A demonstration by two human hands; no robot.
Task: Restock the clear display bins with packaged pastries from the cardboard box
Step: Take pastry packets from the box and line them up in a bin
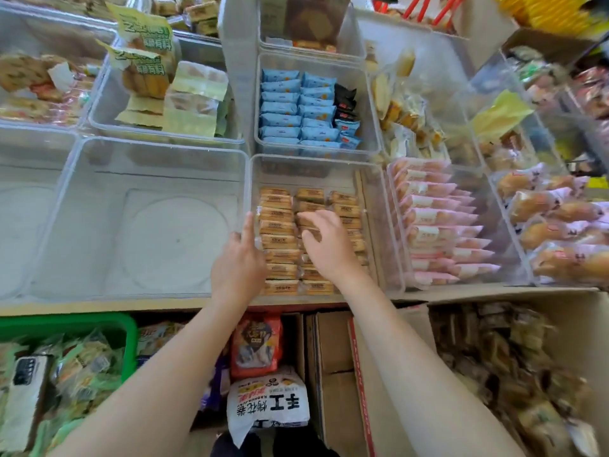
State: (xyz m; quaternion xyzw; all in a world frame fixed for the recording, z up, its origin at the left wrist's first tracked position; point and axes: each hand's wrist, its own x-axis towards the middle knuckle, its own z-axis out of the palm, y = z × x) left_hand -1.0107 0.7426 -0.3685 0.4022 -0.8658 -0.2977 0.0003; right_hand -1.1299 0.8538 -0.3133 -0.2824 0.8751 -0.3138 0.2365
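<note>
Both hands are in the clear bin (375,225) w/ the tan packaged pastries (280,225), which stand in three tight rows. Left hand (237,262) sits at the bin's left wall, index straight and pointing up the wall, other fingers hidden, so can't tell if they hold a pack. Right hand (324,245) is over the middle row, fingers (309,216) bent down onto the pack tops, pressing or tidying rather than clearly gripping one.

Cardboard box (514,374), just right of and below the bin, holds more wrapped pastries, blurred.

Risks, as I judge:
- Pushing too hard could crush the soft packs.
- A sideways nudge could tip a row over.
- The right strip of the bin is bare; packs there could slump w/o support.
- The bin could slide on the worktop (99,306) edge.
</note>
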